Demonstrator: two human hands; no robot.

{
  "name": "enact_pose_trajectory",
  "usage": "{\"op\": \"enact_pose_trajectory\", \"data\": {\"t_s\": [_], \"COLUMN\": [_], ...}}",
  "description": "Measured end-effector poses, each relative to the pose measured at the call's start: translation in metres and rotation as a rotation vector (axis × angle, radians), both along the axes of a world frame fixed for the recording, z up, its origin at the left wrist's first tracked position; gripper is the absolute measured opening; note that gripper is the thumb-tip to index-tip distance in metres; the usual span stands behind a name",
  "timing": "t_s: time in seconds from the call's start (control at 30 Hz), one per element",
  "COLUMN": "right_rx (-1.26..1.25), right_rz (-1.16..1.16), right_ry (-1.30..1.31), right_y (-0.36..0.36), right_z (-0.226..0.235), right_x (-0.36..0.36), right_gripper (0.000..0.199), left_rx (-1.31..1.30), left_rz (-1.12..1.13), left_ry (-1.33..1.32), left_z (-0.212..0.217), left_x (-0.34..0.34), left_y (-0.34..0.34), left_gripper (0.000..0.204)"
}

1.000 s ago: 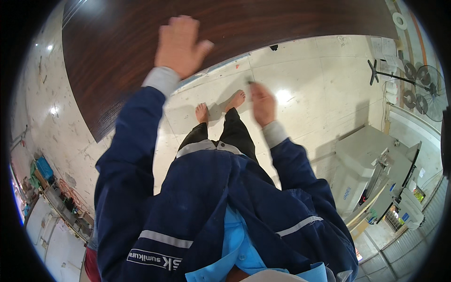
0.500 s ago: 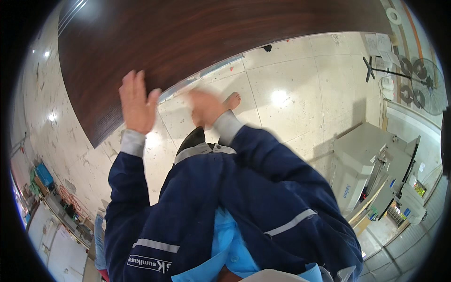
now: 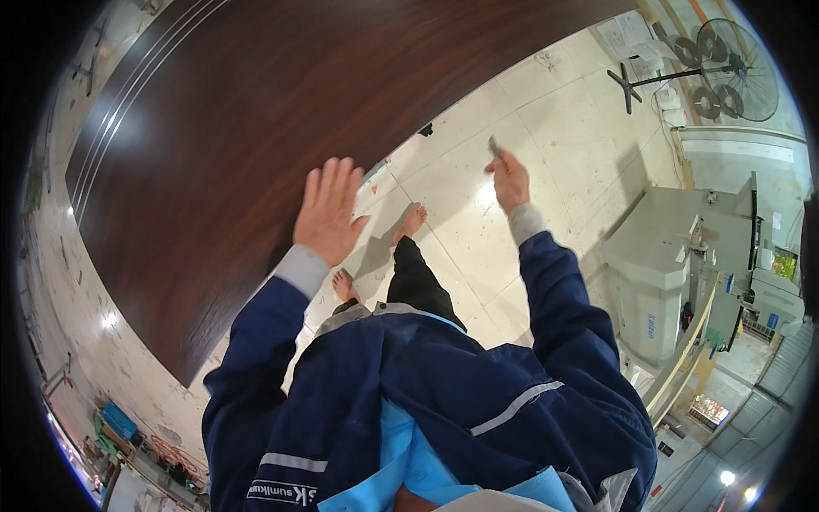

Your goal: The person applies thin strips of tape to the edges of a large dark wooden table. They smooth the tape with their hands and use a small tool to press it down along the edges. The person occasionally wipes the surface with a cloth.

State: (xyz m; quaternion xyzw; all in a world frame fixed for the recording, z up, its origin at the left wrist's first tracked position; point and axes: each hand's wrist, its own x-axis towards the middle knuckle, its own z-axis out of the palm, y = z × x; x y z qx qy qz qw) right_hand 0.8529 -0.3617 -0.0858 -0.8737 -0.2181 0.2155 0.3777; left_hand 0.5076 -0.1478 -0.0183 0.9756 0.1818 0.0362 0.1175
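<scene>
pale floor; grey piece juts past right fingers

The brown panel is cut off above, the held piece unidentifiable.

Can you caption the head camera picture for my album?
Left hand spread over a dark wood-grain panel, right hand holding a small greyish object.
</scene>
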Motion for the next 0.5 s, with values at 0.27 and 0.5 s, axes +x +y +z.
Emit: {"op": "enact_pose_trajectory", "data": {"t_s": [0.27, 0.5], "right_rx": [-0.088, 0.000], "right_rz": [0.085, 0.423], "right_ry": [-0.568, -0.320], "right_y": [0.110, 0.110], "right_z": [0.028, 0.027], "right_x": [0.264, 0.090], "right_gripper": [0.050, 0.049], "left_rx": [-0.053, 0.215], "left_rz": [-0.031, 0.618], "left_ry": [-0.005, 0.134], "left_z": [0.010, -0.019], "left_x": [0.214, 0.170], "left_y": [0.079, 0.186], "left_gripper": [0.079, 0.086]}}
